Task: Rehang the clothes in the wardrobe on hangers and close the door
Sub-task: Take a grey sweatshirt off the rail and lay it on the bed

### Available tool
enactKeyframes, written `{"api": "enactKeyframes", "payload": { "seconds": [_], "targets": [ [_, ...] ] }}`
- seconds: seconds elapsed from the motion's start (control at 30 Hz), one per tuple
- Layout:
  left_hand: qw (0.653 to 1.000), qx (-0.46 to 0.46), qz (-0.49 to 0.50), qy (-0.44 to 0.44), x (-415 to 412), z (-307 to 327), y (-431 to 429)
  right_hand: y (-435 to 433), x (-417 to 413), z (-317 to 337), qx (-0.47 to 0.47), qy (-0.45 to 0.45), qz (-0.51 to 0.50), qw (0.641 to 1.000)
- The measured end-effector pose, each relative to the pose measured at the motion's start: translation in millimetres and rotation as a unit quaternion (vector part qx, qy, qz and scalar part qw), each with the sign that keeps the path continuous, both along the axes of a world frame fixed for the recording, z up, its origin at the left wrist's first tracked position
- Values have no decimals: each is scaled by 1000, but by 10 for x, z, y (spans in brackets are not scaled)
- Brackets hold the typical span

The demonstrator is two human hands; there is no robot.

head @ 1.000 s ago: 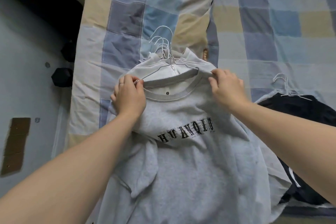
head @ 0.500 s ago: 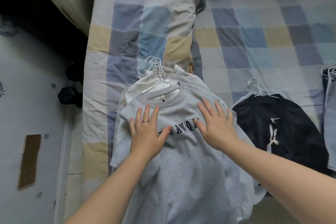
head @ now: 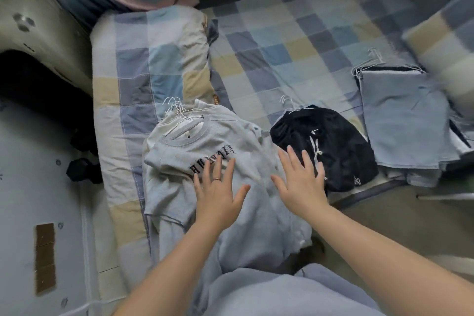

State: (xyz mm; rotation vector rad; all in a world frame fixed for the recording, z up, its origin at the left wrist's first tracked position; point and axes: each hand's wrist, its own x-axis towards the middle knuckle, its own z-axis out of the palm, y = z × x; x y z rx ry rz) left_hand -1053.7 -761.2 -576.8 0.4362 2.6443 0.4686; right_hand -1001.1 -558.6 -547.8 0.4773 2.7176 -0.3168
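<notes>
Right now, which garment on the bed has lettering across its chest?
The grey sweatshirt, on the left, with black letters across its front. The black garment and the pale blue garment have no such line.

The lettered sweatshirt [head: 177, 154] lies on the bed [head: 282, 41], wire hangers [head: 177, 108] at its 12 o'clock, the drawstring garment [head: 341, 146] at its 3 o'clock, folded cloth [head: 400, 115] beyond that.

On the checked bed [head: 295, 41] a grey sweatshirt [head: 179, 161] lies on white wire hangers [head: 177, 108]. Both hands, left hand [head: 218, 192] and right hand [head: 300, 182], spread flat over it. Just right lies a black garment [head: 341, 146], with folded pale blue cloth [head: 402, 115] further right.
</notes>
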Motion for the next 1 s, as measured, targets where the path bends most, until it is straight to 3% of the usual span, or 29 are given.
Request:
{"api": "enactKeyframes", "payload": {
  "seconds": [0.3, 0.63, 1.0],
  "targets": [
    [996, 20, -81, 29, 888, 165, 1654, 1521, 1311, 196, -16, 47, -103, 993],
    [994, 38, -104, 20, 2062, 370, 3638, 3491, 2922, 272, -35, 20, -176, 984],
    [991, 34, -128, 34, 2028, 327, 4934, 4790, 3146, 270, -11, 23, -203, 979]
  ]
}}
